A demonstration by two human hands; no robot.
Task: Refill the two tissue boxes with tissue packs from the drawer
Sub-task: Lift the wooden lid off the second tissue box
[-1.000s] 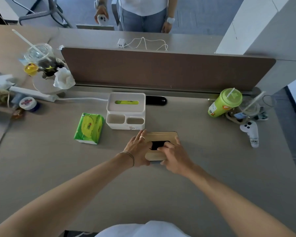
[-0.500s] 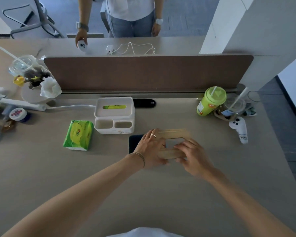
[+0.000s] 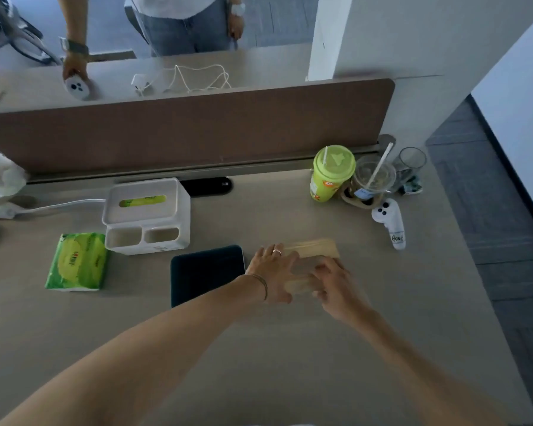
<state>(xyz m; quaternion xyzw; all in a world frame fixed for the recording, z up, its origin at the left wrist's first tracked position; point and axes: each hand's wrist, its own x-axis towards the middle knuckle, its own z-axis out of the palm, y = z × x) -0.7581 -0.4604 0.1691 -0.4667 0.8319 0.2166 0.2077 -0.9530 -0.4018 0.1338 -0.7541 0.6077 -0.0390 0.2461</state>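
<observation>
- A person is leaning over a pale desk [image 3: 259,348], both bare forearms reaching forward from the near edge.
- The left hand [image 3: 273,273] and right hand [image 3: 336,289] are gripping a flat wooden lid [image 3: 313,252] from its left and right ends; the lid is blurred, so I cannot tell whether it is touching the desk.
- The left hand's fingers are curling over the lid's left end, and a ring is showing on one finger. The right hand's fingers are pinching its near right edge.
- Just left of the lid, a dark tissue box [image 3: 206,273] is sitting open on the desk, its inside too dark to read.
- Left of the dark box and a little farther back, a white tissue box [image 3: 146,215] is standing with green showing through its top slot and two open compartments at its front.
- Just beside the white box, on its left, a green tissue pack [image 3: 77,261] is lying flat.
- Well to the right of the lid and farther back, a green lidded cup [image 3: 331,173], a clear cup with a straw [image 3: 373,179] and a white controller [image 3: 390,221] are clustering together.
- Behind the white box, a brown divider panel [image 3: 182,130] is running across the desk.
</observation>
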